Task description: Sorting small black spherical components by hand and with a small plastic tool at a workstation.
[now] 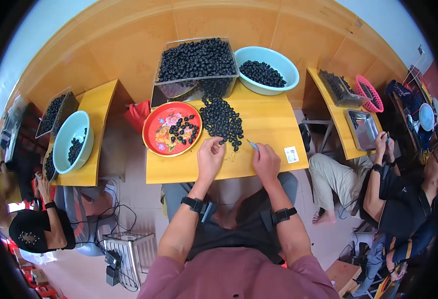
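Observation:
At the near edge of the yellow table [274,127], my left hand [211,158] is closed in a pinch on a small, round, black bead-like piece [222,142]. My right hand [266,162], just to its right, grips a slim blue tool [252,145] whose thin tip points up and left toward the pinched piece. Beyond my left hand spreads a loose pile of the same black pieces [222,119]. A red flowered round tray [151,130], left of the pile, holds several more of them. Small crumbs [231,157] lie on the wood between my hands.
A clear bin [171,89] heaped with black pieces stands at the back, beside a light-blue basin [290,74]. A white label [291,154] is stuck at the table's right. Co-workers sit at side tables, left [39,224] and right [398,199]. A metal stool [129,249] stands at lower left.

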`<state>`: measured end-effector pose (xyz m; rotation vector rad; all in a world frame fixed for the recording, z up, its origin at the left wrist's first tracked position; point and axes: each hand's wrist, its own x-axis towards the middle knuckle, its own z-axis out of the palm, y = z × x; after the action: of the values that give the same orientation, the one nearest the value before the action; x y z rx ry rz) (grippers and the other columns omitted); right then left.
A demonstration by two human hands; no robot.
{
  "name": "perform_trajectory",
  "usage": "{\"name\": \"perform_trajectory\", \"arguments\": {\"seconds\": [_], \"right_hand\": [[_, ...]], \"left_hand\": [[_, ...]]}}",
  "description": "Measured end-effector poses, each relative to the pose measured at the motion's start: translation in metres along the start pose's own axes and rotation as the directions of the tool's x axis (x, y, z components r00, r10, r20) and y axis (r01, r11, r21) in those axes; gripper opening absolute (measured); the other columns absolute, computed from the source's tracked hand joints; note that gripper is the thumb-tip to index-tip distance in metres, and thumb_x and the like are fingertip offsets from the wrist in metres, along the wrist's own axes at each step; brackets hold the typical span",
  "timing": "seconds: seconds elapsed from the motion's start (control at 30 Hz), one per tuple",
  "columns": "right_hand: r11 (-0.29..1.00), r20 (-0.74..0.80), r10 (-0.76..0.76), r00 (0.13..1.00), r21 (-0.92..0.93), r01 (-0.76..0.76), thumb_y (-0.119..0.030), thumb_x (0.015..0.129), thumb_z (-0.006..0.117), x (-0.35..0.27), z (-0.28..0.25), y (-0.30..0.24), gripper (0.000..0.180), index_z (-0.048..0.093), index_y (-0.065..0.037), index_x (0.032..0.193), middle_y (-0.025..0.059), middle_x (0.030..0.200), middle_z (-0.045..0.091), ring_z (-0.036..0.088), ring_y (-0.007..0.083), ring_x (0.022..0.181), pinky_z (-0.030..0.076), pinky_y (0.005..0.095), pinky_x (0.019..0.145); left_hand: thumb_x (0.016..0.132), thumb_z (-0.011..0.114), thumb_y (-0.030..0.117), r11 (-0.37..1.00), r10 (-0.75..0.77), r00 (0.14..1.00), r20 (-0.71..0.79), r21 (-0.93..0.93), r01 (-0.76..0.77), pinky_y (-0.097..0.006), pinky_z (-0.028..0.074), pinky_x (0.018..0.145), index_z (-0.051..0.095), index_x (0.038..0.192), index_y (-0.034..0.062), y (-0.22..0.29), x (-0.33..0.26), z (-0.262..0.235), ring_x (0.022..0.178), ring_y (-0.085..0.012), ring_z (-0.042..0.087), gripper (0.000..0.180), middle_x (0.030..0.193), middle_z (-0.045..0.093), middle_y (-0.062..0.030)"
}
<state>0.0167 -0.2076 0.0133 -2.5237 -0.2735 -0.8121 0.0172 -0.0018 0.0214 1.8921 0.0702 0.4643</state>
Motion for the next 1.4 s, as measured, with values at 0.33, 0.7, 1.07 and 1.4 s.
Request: {"name": "perform_trajectory", "arguments": {"seconds": [0.33,0.7,1.07,1.4], "right_hand": [[1.0,-0.017,0.015,1.0,0.022,-0.014,-0.009,0.089,0.071,0.002,-0.005,-0.007,0.014,0.07,-0.006,0.102,0.012,0.08,0.063,0.066,0.0345,0.074,0.053,0.0463,0.064],[1.0,-0.001,0.004,1.0,-0.005,-0.004,-0.013,0.09,0.071,-0.001,-0.001,0.001,0.016,0.071,-0.007,0.105,0.0106,0.083,0.063,0.066,0.032,0.076,0.054,0.0452,0.066],[0.998,-0.025,-0.024,0.999,0.055,0.025,-0.014,0.091,0.07,0.001,-0.001,-0.001,0.013,0.071,-0.007,0.102,0.0104,0.082,0.063,0.066,0.0329,0.076,0.053,0.0469,0.066],[0.994,0.022,-0.038,0.999,0.107,0.035,-0.014,0.092,0.069,0.006,-0.003,-0.019,0.01,0.068,-0.006,0.098,0.0107,0.08,0.062,0.066,0.0331,0.074,0.053,0.0466,0.064]], "left_hand": [[0.09,0.071,-0.002,0.998,0.044,0.998,-0.033,-0.035,-0.045,-0.033,0.053,0.073,0.075,0.107,0.0008,0.001,-0.001,-0.007,0.076,-0.0222,0.063,0.017,0.094,0.068,-0.0119],[0.091,0.075,-0.001,0.997,0.077,0.997,-0.03,-0.027,-0.078,-0.029,0.051,0.069,0.076,0.105,0.0018,-0.009,-0.003,-0.001,0.075,-0.0145,0.062,0.014,0.098,0.07,-0.0092],[0.091,0.078,0.003,0.99,-0.05,0.999,-0.006,-0.131,0.049,-0.027,0.056,0.078,0.075,0.108,-0.0021,-0.024,-0.004,-0.001,0.083,-0.013,0.069,0.018,0.098,0.071,-0.0076],[0.091,0.076,-0.004,0.941,-0.173,0.973,0.154,-0.264,0.21,-0.022,0.054,0.08,0.067,0.122,-0.0029,0.011,-0.012,0.012,0.086,-0.0065,0.063,0.032,0.1,0.067,-0.0023]]}}
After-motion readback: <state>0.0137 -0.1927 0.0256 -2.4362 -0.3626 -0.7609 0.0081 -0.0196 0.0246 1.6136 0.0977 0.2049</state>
